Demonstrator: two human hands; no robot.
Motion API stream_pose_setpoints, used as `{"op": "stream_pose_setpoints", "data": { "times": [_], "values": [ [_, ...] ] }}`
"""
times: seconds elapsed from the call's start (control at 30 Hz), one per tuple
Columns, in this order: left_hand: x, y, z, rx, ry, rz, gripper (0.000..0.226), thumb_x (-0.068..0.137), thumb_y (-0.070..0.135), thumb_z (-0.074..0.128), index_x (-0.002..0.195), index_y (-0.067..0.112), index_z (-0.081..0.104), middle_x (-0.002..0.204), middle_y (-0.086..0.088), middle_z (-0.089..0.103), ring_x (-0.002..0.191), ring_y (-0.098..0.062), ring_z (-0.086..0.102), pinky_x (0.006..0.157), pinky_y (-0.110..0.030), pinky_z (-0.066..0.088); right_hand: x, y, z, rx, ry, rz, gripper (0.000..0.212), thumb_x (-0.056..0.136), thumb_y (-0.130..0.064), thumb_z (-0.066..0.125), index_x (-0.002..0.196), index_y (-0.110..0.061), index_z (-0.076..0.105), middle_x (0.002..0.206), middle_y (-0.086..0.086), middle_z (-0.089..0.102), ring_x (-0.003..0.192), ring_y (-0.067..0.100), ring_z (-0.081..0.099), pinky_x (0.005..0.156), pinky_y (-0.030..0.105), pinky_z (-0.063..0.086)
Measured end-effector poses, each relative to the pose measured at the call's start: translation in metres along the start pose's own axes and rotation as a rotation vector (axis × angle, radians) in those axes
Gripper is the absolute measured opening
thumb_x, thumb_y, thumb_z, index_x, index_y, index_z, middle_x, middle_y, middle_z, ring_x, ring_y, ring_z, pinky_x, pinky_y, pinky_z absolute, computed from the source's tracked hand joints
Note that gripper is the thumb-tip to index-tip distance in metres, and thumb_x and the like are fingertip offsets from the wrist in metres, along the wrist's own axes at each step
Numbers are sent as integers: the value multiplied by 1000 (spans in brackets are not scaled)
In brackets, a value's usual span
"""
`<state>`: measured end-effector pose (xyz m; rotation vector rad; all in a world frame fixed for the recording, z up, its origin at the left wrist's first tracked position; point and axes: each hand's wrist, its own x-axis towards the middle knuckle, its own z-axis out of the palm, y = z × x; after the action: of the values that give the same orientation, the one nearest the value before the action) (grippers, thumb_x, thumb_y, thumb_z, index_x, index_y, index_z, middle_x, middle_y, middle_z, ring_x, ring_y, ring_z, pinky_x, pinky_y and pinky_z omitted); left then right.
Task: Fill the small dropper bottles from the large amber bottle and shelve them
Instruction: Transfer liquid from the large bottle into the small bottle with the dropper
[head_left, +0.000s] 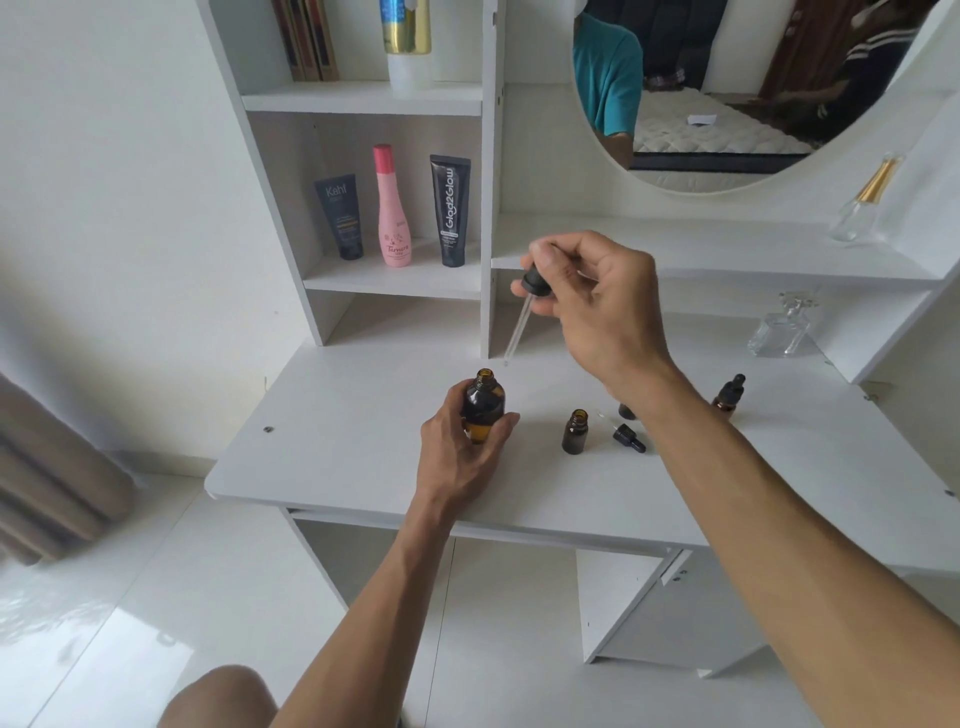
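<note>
The right hand (587, 291) pinches the dropper (522, 317), tip tilted down-left just above the open large amber bottle (483, 410) gripped upright by the left hand (462, 447).

- Bare table (337, 431) left of the large amber bottle (483, 408): open approach.
- Right of it stand an uncapped small bottle (575, 431) and a loose dropper cap (628, 438), near together.
- Shelf (395, 278) front is unobstructed; three tubes stand along it.
</note>
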<state>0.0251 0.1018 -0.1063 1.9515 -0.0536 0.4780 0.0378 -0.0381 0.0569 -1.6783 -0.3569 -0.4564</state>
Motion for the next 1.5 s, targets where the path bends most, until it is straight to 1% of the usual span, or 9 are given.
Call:
{"op": "stream_pose_setpoints", "data": {
  "times": [0.23,0.4,0.57,0.83,0.97,1.07,1.2,1.4,1.5],
  "values": [
    [1,0,0,-10,-1,-5,44,82,39,76,119,27,56,92,19,66,78,-6,68,73,-11,46,6,-1,18,-30,-40,-18,15,98,-18,62,95,-7,71,91,18,73,77,16,76,73,41,63],
    [1,-2,1,-15,-6,-2,44,82,40,76,120,28,55,94,19,66,80,-6,68,75,-16,50,4,6,23,-66,-60,-6,19,98,-18,62,97,-1,71,89,18,73,78,18,75,73,40,63],
    [2,-3,1,-4,12,26,44,82,36,77,119,23,57,94,15,67,81,-6,66,75,-11,46,5,14,27,-99,-79,2,16,97,-20,63,94,-7,71,84,14,74,78,18,76,75,42,63],
    [2,-2,1,-6,11,24,45,82,35,77,120,22,58,92,16,65,80,-2,63,74,-9,44,8,19,29,-182,-66,-34,21,95,-24,65,89,-5,72,79,6,76,76,17,75,75,48,62],
    [2,-1,1,-6,16,29,44,82,34,78,119,22,58,92,17,64,79,-1,63,74,-7,44,4,23,31,-252,-75,-51,22,95,-26,67,88,-7,72,78,0,76,74,10,73,75,45,61],
    [2,-1,1,-11,9,28,45,82,37,77,119,23,57,92,15,66,79,-6,66,75,-12,47,0,27,32,-292,-85,-58,22,94,-26,67,86,-6,72,74,-4,74,68,4,69,73,40,60],
    [2,-1,1,-6,14,32,44,82,36,77,119,23,58,92,16,65,80,-1,63,75,-9,45,-6,31,31,-322,-109,-57,22,95,-26,67,87,-6,72,76,-3,75,69,3,69,72,31,58],
    [2,-4,2,-9,10,34,45,82,39,76,119,23,57,96,11,69,81,-9,67,77,-18,49,-12,36,33,-318,-125,-36,20,95,-23,67,86,-5,72,75,-1,75,68,3,69,74,31,57],
    [2,-4,2,-4,6,44,45,82,40,75,119,23,57,98,9,70,84,-8,66,78,-19,50,-14,39,34,-314,-134,-19,20,95,-23,68,86,-6,72,74,0,75,68,5,71,75,34,57]
  ]
}}
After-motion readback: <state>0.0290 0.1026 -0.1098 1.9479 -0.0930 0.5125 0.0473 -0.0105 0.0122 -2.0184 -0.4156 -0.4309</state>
